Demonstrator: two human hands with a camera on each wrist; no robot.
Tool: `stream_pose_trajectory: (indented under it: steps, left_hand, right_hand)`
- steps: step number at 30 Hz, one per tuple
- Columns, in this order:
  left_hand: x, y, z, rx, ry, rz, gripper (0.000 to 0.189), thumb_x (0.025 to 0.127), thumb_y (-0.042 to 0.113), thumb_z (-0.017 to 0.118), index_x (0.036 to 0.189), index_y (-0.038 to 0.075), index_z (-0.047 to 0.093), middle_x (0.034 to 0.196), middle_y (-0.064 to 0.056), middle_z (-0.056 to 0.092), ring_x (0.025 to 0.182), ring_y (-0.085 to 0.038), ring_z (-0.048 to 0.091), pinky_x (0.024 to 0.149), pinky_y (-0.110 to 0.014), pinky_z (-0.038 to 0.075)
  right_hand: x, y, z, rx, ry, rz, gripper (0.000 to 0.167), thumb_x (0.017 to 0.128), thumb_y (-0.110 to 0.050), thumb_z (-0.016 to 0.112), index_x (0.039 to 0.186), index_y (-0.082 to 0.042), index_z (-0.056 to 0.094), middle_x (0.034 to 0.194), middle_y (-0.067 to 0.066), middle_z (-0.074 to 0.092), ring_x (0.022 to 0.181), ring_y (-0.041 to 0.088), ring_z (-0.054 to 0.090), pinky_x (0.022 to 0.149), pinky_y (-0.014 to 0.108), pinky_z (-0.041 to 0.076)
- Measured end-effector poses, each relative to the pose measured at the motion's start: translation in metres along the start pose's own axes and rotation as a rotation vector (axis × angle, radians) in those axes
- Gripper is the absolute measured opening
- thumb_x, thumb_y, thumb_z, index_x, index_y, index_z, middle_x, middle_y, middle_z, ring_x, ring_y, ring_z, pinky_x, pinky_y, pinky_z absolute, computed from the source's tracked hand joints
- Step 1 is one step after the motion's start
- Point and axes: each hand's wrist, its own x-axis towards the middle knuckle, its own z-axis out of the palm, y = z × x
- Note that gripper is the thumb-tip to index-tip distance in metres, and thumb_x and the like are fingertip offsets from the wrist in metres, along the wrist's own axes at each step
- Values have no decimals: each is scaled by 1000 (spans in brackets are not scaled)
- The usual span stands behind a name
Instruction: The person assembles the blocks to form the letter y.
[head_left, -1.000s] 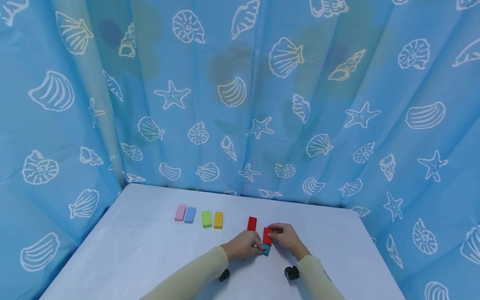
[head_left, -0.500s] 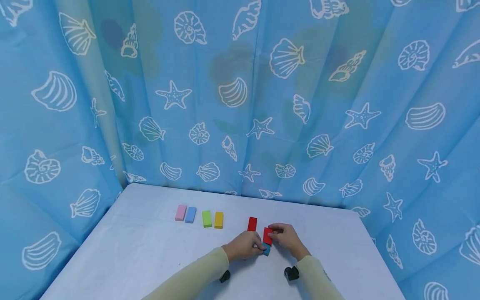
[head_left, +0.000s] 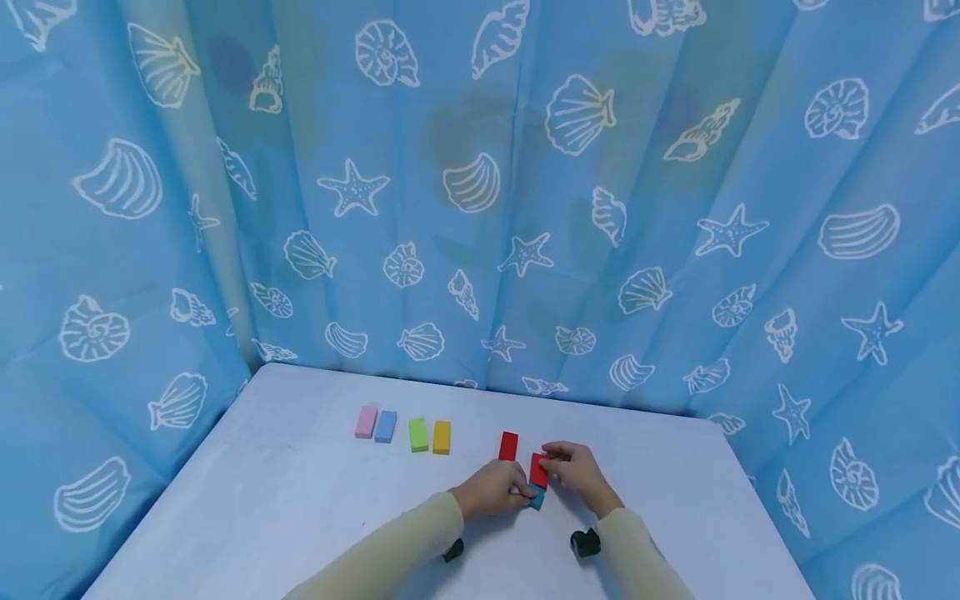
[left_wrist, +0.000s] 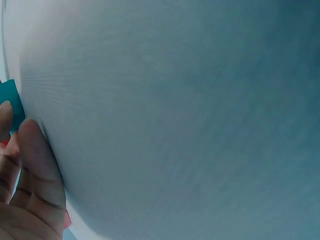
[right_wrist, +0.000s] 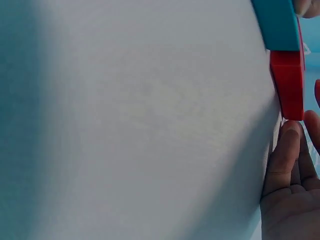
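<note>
A teal block (head_left: 537, 497) and a red block (head_left: 538, 470) lie end to end on the white table, the red one farther from me. My left hand (head_left: 492, 488) pinches the teal block at its near left side. In the left wrist view one fingertip (left_wrist: 5, 112) lies on the teal block (left_wrist: 15, 102). My right hand (head_left: 581, 475) holds the red block at its far right end; its thumb is by the block's end in the right wrist view. A second red block (head_left: 508, 446) lies just beyond my left hand, partly hidden by it.
To the left, a pink block (head_left: 366, 422), a blue block (head_left: 386, 427), a green block (head_left: 417, 435) and a yellow block (head_left: 442, 437) lie in a row on the table (head_left: 300, 467). Small black devices (head_left: 585, 543) sit at the wrists. A blue shell-patterned curtain (head_left: 480, 250) surrounds the table.
The head view has shifted slightly, so everything appears a little farther right. Both hands and the blocks keep their places relative to one another.
</note>
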Motion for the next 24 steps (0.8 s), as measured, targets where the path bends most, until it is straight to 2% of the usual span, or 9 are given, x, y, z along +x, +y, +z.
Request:
stream_pose_trajectory:
  steps: [7,17,24]
  left_hand:
    - [2,1,-1,-20,-20,-20,23,82,16,80,105,20,79,87,12,68,80,2,56,71,-16,50]
    - [6,-1,2,20,-20,3,22,83,17,80,104,23,79,89,13,69,82,4,57,73,-15,50]
    - [3,-2,-1,22,-23,-10,22,83,16,79,104,22,79,89,13,69,85,4,58,77,-15,51]
  right_hand:
    - [3,-4,0,-11,67,-26,39,89,-16,72,126,-8,65,122,14,65,108,29,60,90,41,57]
    - [14,-22,2,-97,60,-133,42,83,-16,78,124,-14,67,124,9,66,106,27,62,88,41,57]
    - [18,-35,8,-128,-4,-97,43,83,-20,79,124,-16,67,128,9,63,110,29,59,87,42,57]
